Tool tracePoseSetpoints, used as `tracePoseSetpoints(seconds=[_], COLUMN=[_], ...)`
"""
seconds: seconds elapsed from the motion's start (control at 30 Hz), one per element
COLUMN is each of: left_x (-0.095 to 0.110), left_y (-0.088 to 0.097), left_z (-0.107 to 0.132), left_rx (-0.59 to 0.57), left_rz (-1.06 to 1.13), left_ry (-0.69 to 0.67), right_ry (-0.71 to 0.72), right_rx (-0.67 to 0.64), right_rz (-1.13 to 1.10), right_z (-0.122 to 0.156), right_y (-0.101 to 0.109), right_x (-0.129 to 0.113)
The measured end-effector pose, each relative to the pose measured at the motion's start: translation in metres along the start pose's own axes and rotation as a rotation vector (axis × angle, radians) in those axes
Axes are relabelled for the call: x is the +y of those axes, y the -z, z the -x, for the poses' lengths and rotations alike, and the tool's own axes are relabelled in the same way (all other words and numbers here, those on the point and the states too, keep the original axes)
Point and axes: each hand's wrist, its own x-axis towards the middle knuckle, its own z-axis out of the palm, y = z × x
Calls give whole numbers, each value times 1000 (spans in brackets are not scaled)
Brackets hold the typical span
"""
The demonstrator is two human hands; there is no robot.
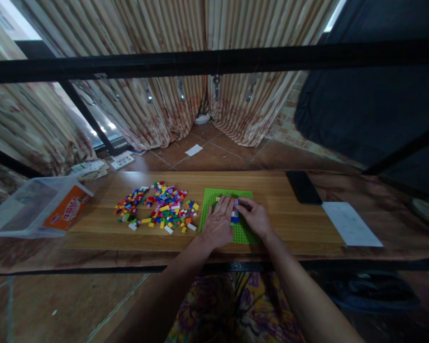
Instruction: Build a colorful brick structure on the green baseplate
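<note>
A green baseplate [245,195] lies on the wooden table [289,224]. My left hand [219,222] rests flat on the plate's left half, fingers stretched out together. My right hand [255,216] sits on the plate's right half, its fingers curled and pinched at a small stack of bricks [235,215] in blue, white and red that stands on the plate between both hands. Left of the plate spreads a loose pile of small coloured bricks [160,207].
A clear plastic box with an orange label [39,205] lies on its side at the table's left end. A black phone [303,187] and a white paper sheet [350,223] lie to the right. A black bar [214,62] crosses above; curtains hang behind.
</note>
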Motion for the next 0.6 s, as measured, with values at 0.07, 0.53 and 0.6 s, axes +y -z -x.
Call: tracePoseSetpoints(seconds=[0.07, 0.53, 0.6], left_x=[0, 0, 1], left_y=[-2, -4, -3], left_z=[1, 0, 0], left_rx=[7, 23, 14], left_rz=[11, 22, 23], left_ry=[-6, -16, -14], right_ry=[-31, -266, -292], right_rx=[5, 34, 35], right_rz=[-33, -123, -115], right_z=[-1, -12, -11], right_y=[-1, -4, -3], right_x=[1, -15, -18])
